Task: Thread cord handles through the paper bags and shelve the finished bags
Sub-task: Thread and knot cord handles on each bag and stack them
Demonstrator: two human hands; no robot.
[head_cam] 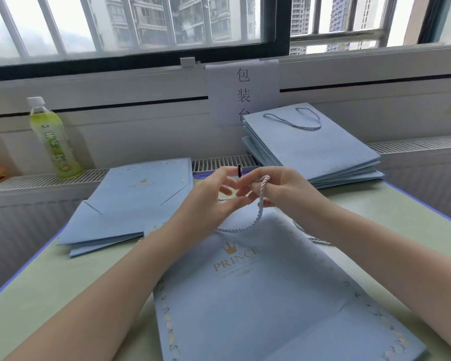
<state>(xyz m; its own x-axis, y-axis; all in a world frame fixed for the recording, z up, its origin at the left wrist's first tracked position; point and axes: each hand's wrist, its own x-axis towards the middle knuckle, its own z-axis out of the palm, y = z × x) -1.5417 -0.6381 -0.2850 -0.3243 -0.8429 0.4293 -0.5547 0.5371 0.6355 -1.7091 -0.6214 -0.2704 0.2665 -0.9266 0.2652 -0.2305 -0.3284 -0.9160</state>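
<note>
Looping over right hand (279,188) grip, cord (261,204), above bag (258,295)

The paper bag (258,295) at six o'clock is pale blue, with a gold crown, gold "PRINCE" lettering and a gold-and-white leaf border. The cord (260,204) at centre is twisted white and light blue, its tip (239,170) black. The bag stacks at ten o'clock (130,201) and two o'clock (313,149) are pale blue too. The tabletop (63,277) is pale green, edged blue. The bottle (53,139) at nine o'clock is yellow-green with a white cap.
</note>
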